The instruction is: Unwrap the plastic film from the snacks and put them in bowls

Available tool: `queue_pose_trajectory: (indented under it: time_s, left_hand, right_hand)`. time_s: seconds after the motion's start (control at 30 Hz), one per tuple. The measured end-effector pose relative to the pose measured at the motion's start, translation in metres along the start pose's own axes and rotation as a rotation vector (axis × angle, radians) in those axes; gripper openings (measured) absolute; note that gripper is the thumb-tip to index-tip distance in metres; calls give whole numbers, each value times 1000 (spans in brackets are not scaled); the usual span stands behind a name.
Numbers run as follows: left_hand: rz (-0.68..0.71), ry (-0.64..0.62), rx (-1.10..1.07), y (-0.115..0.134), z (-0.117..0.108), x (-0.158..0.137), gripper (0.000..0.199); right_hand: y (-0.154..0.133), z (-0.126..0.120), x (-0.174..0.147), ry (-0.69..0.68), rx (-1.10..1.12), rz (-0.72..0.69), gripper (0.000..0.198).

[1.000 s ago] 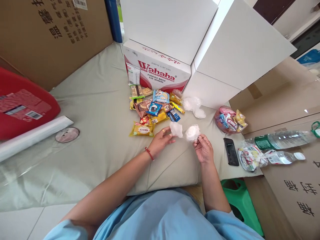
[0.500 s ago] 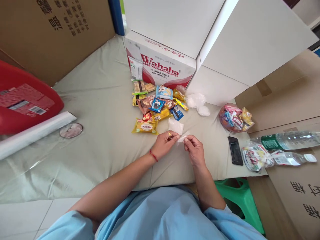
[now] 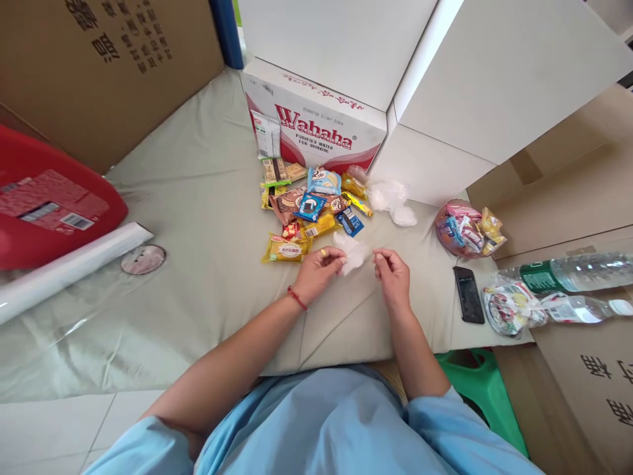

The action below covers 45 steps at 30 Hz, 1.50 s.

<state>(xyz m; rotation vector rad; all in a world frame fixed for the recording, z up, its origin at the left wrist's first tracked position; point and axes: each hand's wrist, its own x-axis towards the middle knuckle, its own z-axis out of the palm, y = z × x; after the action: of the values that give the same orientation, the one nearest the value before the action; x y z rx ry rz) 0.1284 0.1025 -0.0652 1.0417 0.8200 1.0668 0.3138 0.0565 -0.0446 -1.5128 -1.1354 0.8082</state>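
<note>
The head view shows the left hand (image 3: 316, 272) with thumb and fingers pinching the edge of a crumpled, translucent white plastic bag (image 3: 352, 254), held up in front of the person, just short of the heap of snacks. The right hand (image 3: 394, 277) has thumb and fingertips drawn together just beside the bag's other side; whether thin film is caught between them, I cannot tell.

Film this flimsy could tear if both hands pulled hard at one spot, or slip away if the left pinch loosened. A wide sweep of the left hand might nudge the yellow rectangular wrapped snack (image 3: 287, 249) near its knuckles, or disturb the loosely stacked packets behind it, the small square blue packet (image 3: 310, 207) among them.

The red-and-white cardboard water carton (image 3: 316, 135) limits reach at the back. To the left runs a broad stretch of the cloth-covered table (image 3: 208, 257); to the right there is some room before the black phone (image 3: 469, 295), which lies near the table's right end. The near edge passes under the forearms, so anything dropped close to the person could slide off.
</note>
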Motion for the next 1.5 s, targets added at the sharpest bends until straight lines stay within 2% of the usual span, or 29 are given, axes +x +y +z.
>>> queue_pose_trajectory:
  time_s: [0.03,0.1,0.2,0.27,0.33,0.47,0.53,0.63,0.7,0.77,0.87,0.93,1.03,1.2,1.33,1.43,1.5]
  left_hand:
    - [-31,29,-63,1,-3,4,35]
    - [-66,60,-148,4,-8,9,40]
    - [-98,64,-192,7,-10,12,43]
    - [-114,50,-196,8,-9,11,44]
    - [-118,39,-200,8,-9,10,44]
    - [-126,25,-202,7,-9,9,42]
    - [-131,11,-190,5,-8,9,42]
    - [-124,12,-181,3,-8,9,42]
    - [-117,27,-189,3,-7,10,42]
    - [-109,41,-200,2,-7,10,42]
    - [-90,35,-178,0,-8,10,41]
    - [-78,24,-148,-2,-8,10,41]
    - [-83,42,-148,-4,-9,10,42]
    - [-101,63,-204,2,-9,12,45]
    - [-146,48,-214,5,-8,10,53]
    - [-167,-5,-77,1,-9,9,49]
    - [-142,-15,1,-2,-9,9,47]
  right_hand:
    - [2,1,10,-8,-126,-76,30]
    - [8,6,28,-135,-400,-185,35]
    - [17,16,38,-335,-722,-215,35]
    - [21,14,36,-326,-785,-211,26]
    - [22,1,34,-184,-738,-212,23]
    - [8,-51,52,351,-667,-234,37]
    - [-3,-76,74,464,-692,-253,42]
    - [-18,-91,99,385,-742,-236,49]
    - [-22,-80,98,318,-684,-196,51]
    - [-21,-56,81,171,-492,-82,46]
    - [-12,-12,44,-185,-133,167,44]
    - [-7,12,27,-299,36,216,43]
    - [0,26,24,-236,210,186,39]
    - [10,14,33,-130,361,205,36]
    - [18,8,28,-161,301,154,33]
    - [22,8,27,-226,218,72,31]
    - [25,9,28,-194,193,32,32]
